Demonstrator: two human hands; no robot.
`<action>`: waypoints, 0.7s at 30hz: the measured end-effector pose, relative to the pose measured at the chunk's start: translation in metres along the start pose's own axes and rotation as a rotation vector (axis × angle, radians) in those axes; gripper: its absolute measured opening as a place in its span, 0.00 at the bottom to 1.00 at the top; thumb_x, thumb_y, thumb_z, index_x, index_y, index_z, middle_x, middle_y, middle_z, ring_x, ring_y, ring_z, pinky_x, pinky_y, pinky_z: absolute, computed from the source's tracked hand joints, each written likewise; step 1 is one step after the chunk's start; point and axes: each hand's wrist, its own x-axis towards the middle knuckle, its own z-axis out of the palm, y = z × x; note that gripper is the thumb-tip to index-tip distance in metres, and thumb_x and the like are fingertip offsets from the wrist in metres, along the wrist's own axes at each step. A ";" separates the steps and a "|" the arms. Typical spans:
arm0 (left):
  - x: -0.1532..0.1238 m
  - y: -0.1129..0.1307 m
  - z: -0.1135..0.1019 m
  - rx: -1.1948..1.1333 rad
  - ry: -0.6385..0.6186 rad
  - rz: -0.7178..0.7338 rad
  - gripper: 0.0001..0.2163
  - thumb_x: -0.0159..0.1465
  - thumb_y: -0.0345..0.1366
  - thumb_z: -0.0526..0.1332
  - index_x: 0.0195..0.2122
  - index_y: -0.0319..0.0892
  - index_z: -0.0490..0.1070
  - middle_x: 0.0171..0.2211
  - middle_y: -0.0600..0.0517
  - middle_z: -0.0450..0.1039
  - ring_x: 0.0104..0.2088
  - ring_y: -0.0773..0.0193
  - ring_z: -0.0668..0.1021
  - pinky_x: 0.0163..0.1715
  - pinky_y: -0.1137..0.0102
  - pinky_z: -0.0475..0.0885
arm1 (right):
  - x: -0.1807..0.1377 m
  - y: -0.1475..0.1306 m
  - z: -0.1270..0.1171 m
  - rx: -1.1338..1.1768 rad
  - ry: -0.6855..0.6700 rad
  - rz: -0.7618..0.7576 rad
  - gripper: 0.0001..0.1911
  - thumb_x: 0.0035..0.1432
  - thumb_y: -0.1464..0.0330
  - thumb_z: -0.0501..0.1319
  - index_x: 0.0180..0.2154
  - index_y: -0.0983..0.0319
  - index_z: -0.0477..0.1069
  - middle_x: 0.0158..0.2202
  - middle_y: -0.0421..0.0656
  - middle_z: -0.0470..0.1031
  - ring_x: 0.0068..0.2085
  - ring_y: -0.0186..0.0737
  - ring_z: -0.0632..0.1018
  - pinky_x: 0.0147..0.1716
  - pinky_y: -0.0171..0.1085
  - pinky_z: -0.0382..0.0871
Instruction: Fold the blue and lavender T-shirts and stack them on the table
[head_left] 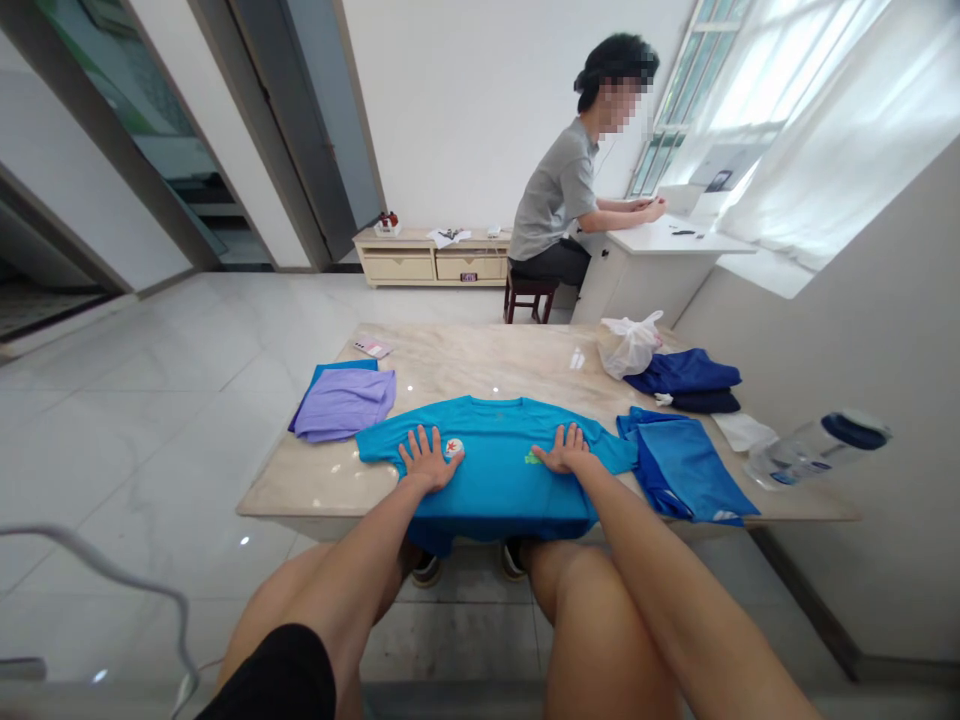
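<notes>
A bright blue T-shirt (495, 480) lies spread on the marble-look table, its collar toward the far side and its lower part hanging over the near edge. My left hand (429, 462) rests flat on the chest, fingers spread, beside a round white badge with a red mark (454, 448). On the other side of the chest my right hand (564, 450) lies flat with its fingers apart, its thumb by a small green print (532, 455). Both sleeves stretch outward. Neither hand grips the cloth.
Folded purple cloth (345, 402) lies on the table (480, 350) at left, near a phone-like pink item (373, 347). At right are folded blue clothes (686, 465), navy clothes (686, 375), a white plastic bag (631, 343) and a clear bottle (817, 450). A person (559, 190) sits beyond, at a white desk.
</notes>
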 end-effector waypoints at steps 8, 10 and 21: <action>0.123 0.025 -0.029 0.004 0.264 0.117 0.41 0.77 0.60 0.40 0.83 0.40 0.46 0.84 0.38 0.37 0.83 0.35 0.43 0.79 0.38 0.41 | 0.084 0.002 -0.014 -0.008 0.350 -0.057 0.48 0.78 0.43 0.40 0.82 0.70 0.41 0.84 0.58 0.34 0.83 0.58 0.40 0.80 0.54 0.33; 0.164 0.028 -0.038 0.018 0.304 0.138 0.39 0.78 0.59 0.39 0.83 0.41 0.48 0.83 0.38 0.40 0.82 0.36 0.45 0.79 0.39 0.43 | 0.119 -0.005 -0.027 -0.006 0.398 -0.090 0.46 0.79 0.46 0.39 0.82 0.70 0.44 0.84 0.57 0.37 0.83 0.57 0.42 0.80 0.54 0.36; 0.314 0.044 -0.084 -0.054 0.364 0.189 0.41 0.78 0.64 0.41 0.82 0.42 0.50 0.84 0.41 0.42 0.82 0.39 0.47 0.78 0.37 0.42 | 0.295 -0.004 -0.088 -0.047 0.465 -0.254 0.45 0.79 0.47 0.35 0.81 0.70 0.45 0.83 0.61 0.42 0.82 0.62 0.48 0.77 0.66 0.46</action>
